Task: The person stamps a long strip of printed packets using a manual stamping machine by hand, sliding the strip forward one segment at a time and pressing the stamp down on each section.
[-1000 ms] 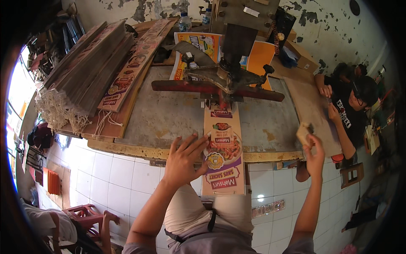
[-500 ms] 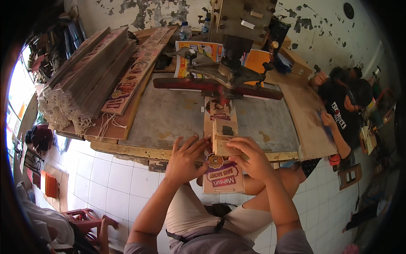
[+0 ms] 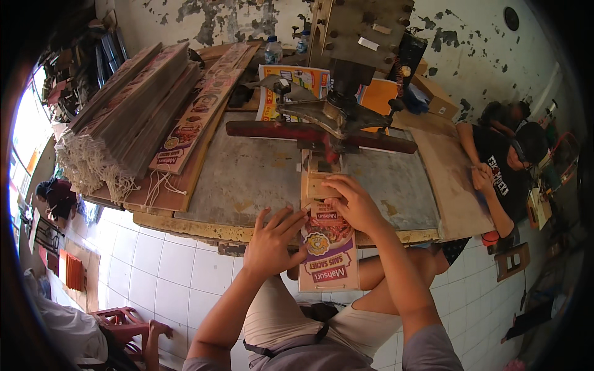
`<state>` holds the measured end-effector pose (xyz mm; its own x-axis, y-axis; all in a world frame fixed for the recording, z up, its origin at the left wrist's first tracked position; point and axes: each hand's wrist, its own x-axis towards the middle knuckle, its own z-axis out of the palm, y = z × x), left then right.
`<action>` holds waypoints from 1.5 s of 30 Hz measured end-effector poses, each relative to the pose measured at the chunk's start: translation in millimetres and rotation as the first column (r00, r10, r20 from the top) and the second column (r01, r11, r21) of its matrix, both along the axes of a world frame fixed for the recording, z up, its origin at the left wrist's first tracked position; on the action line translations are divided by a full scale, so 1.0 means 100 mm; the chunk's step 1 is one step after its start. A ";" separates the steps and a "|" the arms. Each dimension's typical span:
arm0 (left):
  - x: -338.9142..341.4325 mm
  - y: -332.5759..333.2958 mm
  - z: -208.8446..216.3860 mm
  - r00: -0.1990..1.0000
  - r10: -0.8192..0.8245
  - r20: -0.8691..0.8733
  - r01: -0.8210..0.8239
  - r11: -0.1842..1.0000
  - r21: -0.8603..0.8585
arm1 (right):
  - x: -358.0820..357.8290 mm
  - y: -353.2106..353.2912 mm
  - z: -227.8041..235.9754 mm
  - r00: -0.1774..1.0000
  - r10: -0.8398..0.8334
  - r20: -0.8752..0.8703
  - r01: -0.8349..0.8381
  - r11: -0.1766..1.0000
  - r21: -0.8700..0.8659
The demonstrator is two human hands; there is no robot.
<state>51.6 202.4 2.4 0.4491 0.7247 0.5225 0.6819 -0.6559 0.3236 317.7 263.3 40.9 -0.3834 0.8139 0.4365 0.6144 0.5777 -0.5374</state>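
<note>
A long printed cardboard strip (image 3: 331,247) lies across the front edge of the metal-topped table (image 3: 247,179), its near end hanging over my lap. My right hand (image 3: 354,203) grips a small pale wooden block (image 3: 320,188) that rests on the strip. Beyond the block, the strip passes under the red bar (image 3: 278,130) of a press. Fingers spread, my left hand (image 3: 272,238) is at the strip's left edge, with its fingertips touching it and nothing held. The block and my right hand cover part of the strip's print.
Stacked printed strips with white strings (image 3: 130,117) fill the table's left, beside a single strip (image 3: 192,123). Behind the press stand a plastic bottle (image 3: 272,51) and a cardboard box (image 3: 436,96). At the right sits another person in a black shirt (image 3: 495,161).
My right hand and the wooden block have moved away from me along the strip, toward the red bar. The strip's near end hangs slightly closer to me. My left hand has shifted slightly nearer.
</note>
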 end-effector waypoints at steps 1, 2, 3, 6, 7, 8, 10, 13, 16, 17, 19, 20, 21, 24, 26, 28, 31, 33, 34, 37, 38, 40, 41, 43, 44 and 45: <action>0.00 0.00 0.00 1.000 -0.001 0.003 0.001 1.000 -0.002 | 0.00 0.02 0.00 1.000 0.002 0.002 -0.002 1.000 0.010; 0.00 0.01 -0.01 1.000 0.000 0.007 0.000 1.000 -0.006 | 0.00 0.04 0.00 1.000 0.006 0.005 -0.006 1.000 0.019; 0.00 0.01 -0.01 1.000 0.003 0.004 -0.003 1.000 -0.009 | 0.00 0.03 0.00 1.000 -0.001 0.011 0.001 1.000 0.014; 0.00 0.00 0.00 1.000 0.010 -0.004 -0.010 1.000 -0.017 | 0.00 0.00 0.00 1.000 -0.008 0.028 0.008 1.000 0.014; 0.00 0.00 0.01 1.000 0.012 -0.006 -0.012 1.000 -0.019 | 0.00 0.01 -0.01 1.000 -0.002 0.031 0.001 1.000 0.025; 0.00 0.00 0.01 1.000 0.012 -0.009 -0.012 1.000 -0.022 | 0.01 0.01 -0.02 0.999 0.002 0.033 -0.003 0.999 0.034; 0.01 0.01 -0.01 1.000 0.007 -0.002 -0.007 1.000 -0.025 | 0.02 0.02 -0.03 1.000 0.001 0.020 -0.001 1.000 0.026; 0.00 0.00 0.00 1.000 0.011 -0.016 -0.011 0.999 -0.037 | -0.01 0.01 -0.03 0.999 -0.021 0.025 0.019 0.998 0.059; 0.00 0.01 0.04 0.999 0.013 -0.039 -0.014 1.000 -0.018 | -0.05 0.00 -0.01 0.997 -0.059 0.058 0.050 0.988 0.148; 0.00 0.00 0.04 0.999 0.011 -0.045 -0.012 1.000 -0.010 | -0.05 0.01 -0.01 0.995 -0.074 0.072 0.060 0.982 0.180; 0.01 0.00 0.05 0.999 0.013 -0.039 -0.014 1.000 -0.017 | -0.03 0.04 -0.02 0.995 -0.081 0.057 0.069 0.982 0.176; 0.00 0.00 0.05 0.999 0.016 -0.037 -0.017 1.000 -0.022 | -0.03 0.06 -0.03 0.995 -0.082 0.048 0.072 0.982 0.174; 0.00 0.00 0.05 0.999 0.018 -0.039 -0.019 1.000 -0.022 | -0.04 0.07 -0.04 0.995 -0.085 0.045 0.076 0.981 0.176; 0.01 0.00 0.05 0.999 0.019 -0.041 -0.020 1.000 -0.023 | -0.03 0.05 -0.04 0.995 -0.096 0.041 0.087 0.980 0.181; 0.01 0.00 0.05 0.999 0.019 -0.040 -0.020 1.000 -0.021 | -0.03 0.05 -0.05 0.994 -0.101 0.038 0.093 0.978 0.186; 0.00 -0.01 0.06 0.999 0.024 -0.049 -0.025 1.000 -0.019 | -0.04 0.04 -0.06 0.994 -0.102 0.033 0.094 0.978 0.187; 0.01 0.01 0.03 0.999 0.015 -0.045 -0.016 0.999 -0.032 | -0.03 0.04 -0.09 0.992 -0.118 0.049 0.106 0.975 0.195; 0.01 0.00 0.05 0.999 0.017 -0.047 -0.019 0.999 -0.034 | -0.05 0.04 -0.09 0.988 -0.136 0.069 0.118 0.968 0.220; 0.02 -0.01 0.05 0.999 0.018 -0.049 -0.020 0.999 -0.036 | -0.06 0.02 -0.10 0.985 -0.153 0.084 0.130 0.963 0.237; 0.00 -0.02 0.10 0.999 0.002 -0.049 -0.005 0.998 -0.056 | -0.08 0.00 -0.10 0.972 -0.191 0.134 0.146 0.947 0.286; 0.00 -0.01 0.13 0.999 -0.008 -0.045 0.005 0.998 -0.065 | -0.08 -0.01 -0.09 0.967 -0.203 0.153 0.150 0.941 0.303; -0.08 0.12 0.23 0.994 -0.106 0.005 0.106 0.984 -0.146 | -0.07 -0.01 -0.10 0.964 -0.211 0.159 0.154 0.938 0.312; -0.12 0.22 0.29 0.987 -0.154 0.035 0.158 0.970 -0.183 | -0.06 -0.02 -0.09 0.962 -0.216 0.165 0.155 0.935 0.318; -0.18 0.53 0.42 0.994 -0.109 0.001 0.107 0.968 -0.226 | -0.06 -0.01 -0.11 0.960 -0.224 0.168 0.162 0.934 0.319; -0.19 0.69 0.47 0.995 -0.094 -0.016 0.087 0.964 -0.252 | -0.05 -0.02 -0.13 0.957 -0.233 0.171 0.171 0.934 0.315; -0.21 0.84 0.46 0.991 -0.116 -0.066 0.100 0.974 -0.206 | -0.06 -0.03 -0.14 0.958 -0.232 0.171 0.171 0.935 0.311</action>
